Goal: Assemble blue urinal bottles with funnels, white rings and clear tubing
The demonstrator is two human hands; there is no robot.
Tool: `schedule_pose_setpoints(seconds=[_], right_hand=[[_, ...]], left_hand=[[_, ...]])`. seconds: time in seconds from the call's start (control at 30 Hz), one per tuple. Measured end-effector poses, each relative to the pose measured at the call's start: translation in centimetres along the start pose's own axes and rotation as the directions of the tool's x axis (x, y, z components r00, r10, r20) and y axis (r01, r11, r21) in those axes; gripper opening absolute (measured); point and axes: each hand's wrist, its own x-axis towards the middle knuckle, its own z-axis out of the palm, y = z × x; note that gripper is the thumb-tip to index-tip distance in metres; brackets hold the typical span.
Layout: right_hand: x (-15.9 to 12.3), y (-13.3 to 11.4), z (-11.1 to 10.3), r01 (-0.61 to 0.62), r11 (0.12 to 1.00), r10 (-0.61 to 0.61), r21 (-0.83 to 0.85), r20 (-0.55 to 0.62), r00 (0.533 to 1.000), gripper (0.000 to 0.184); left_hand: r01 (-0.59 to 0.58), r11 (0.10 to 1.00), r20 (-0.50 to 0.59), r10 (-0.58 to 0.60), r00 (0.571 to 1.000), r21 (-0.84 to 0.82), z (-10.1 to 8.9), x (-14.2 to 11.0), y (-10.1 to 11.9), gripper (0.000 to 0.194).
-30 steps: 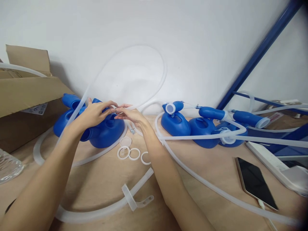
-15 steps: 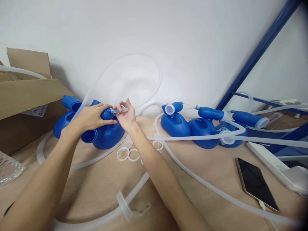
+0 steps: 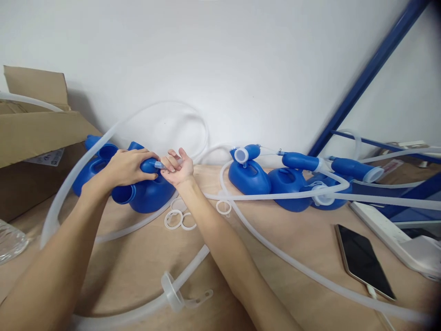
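Observation:
My left hand (image 3: 129, 166) is wrapped round a blue rounded plastic piece (image 3: 149, 166) with a clear tube end. Against that end my right hand (image 3: 179, 168) is closed, its fingers curled over the clear tube (image 3: 158, 164); the clip there is mostly hidden by the fingers. Right beneath both hands stands a blue urinal bottle (image 3: 151, 195), its round mouth facing left and forward. Another blue bottle (image 3: 82, 172) is behind my left wrist. Several white plastic rings (image 3: 173, 219) lie on the table in front of the bottle.
Blue bottles (image 3: 250, 179) with hoses stand at the right by the wall. A long white hose (image 3: 292, 262) curves across the table (image 3: 275, 294). A loose hose carries a white cap (image 3: 172, 292). A cardboard box (image 3: 41, 133) is left; a phone (image 3: 365, 259) and power strip (image 3: 379, 230) are right.
My right hand's fingers have closed further over the tube and clip, which showed more before. The hose loop above the hands has sunk lower and swung left. The view has shifted slightly.

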Motion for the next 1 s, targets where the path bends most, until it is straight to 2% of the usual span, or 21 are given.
schedule_pose_setpoints(seconds=[0.23,0.37,0.47,0.53,0.6,0.63,0.67,0.7,0.73,0.77,0.8,0.83,0.87,0.9,0.93,0.97,1.0], right_hand=[[0.1,-1.6,-0.3,-0.181,0.981,0.184,-0.066,0.042,0.982,0.056],[0.1,-1.4,0.5,-0.085,0.996,0.083,0.03,0.068,0.994,0.055],[0.1,-1.3,0.7,-0.037,0.998,0.032,0.048,0.104,0.994,0.039],[-0.1,-1.7,0.2,-0.048,0.999,0.05,-0.025,0.104,0.993,0.027],[-0.6,-3.0,-0.6,-0.089,0.969,0.113,-0.232,0.094,0.989,0.026],[-1.1,-4.0,-1.0,-0.118,0.911,0.159,-0.395,0.073,0.985,0.03],[-1.7,-5.1,-1.2,-0.152,0.801,0.213,-0.579,0.04,0.976,0.036],[-2.4,-6.4,-1.1,-0.182,0.633,0.253,-0.752,-0.021,0.967,0.04],[-3.3,-7.6,-0.7,-0.224,0.41,0.31,-0.884,-0.096,0.946,0.045],[-4.2,-8.8,0.0,-0.265,0.186,0.397,-0.946,-0.174,0.901,0.05],[-5.0,-9.7,1.0,-0.266,0.026,0.509,-0.964,-0.216,0.833,0.052],[-5.7,-10.3,2.1,-0.212,-0.045,0.596,-0.976,-0.197,0.779,0.052],[-6.2,-10.6,3.2,-0.106,-0.023,0.618,-0.994,-0.098,0.78,0.049],[-6.4,-10.4,4.2,0.059,0.036,0.53,-0.998,0.069,0.845,0.045],[-6.4,-9.9,4.9,0.245,0.039,0.384,-0.969,0.241,0.891,0.04],[-6.1,-9.1,5.3,0.389,-0.037,0.228,-0.921,0.371,0.9,0.036],[-5.7,-8.1,5.3,0.459,-0.171,0.126,-0.872,0.443,0.888,0.036]], left_hand=[[0.017,1.0,0.036,-0.016,0.999,-0.01,-0.1,0.2,-0.1,0.05],[0.078,0.997,0.031,-0.077,0.997,-0.017,0.1,0.1,-0.2,0.053],[0.111,0.993,0.026,-0.111,0.994,-0.03,0.1,0.0,-0.1,0.058],[0.108,0.994,0.016,-0.107,0.994,-0.035,0.1,0.0,0.0,0.061],[0.103,0.994,0.008,-0.102,0.995,-0.041,0.0,-0.1,0.2,0.062],[0.105,0.994,0.007,-0.105,0.994,-0.04,-0.1,-0.1,0.3,0.061],[0.107,0.994,0.009,-0.107,0.994,-0.033,-0.1,-0.1,0.4,0.059],[0.109,0.994,0.009,-0.109,0.994,-0.024,-0.1,-0.1,0.5,0.057],[0.111,0.994,0.006,-0.11,0.994,-0.014,-0.2,-0.1,0.6,0.056],[0.107,0.994,0.003,-0.107,0.994,-0.007,-0.2,-0.1,0.7,0.055],[0.103,0.995,0.0,-0.103,0.995,-0.004,-0.2,0.0,0.7,0.055],[0.099,0.995,0.001,-0.099,0.995,-0.003,-0.1,0.0,0.8,0.056],[0.1,0.995,0.003,-0.1,0.995,-0.004,-0.1,0.0,0.8,0.056],[0.104,0.995,0.002,-0.104,0.995,-0.006,0.0,0.0,0.7,0.056],[0.108,0.994,-0.002,-0.108,0.994,-0.007,0.1,0.0,0.7,0.057],[0.109,0.994,-0.007,-0.109,0.994,-0.005,0.2,0.0,0.7,0.057],[0.108,0.994,-0.015,-0.108,0.994,0.001,0.3,0.0,0.6,0.057]])
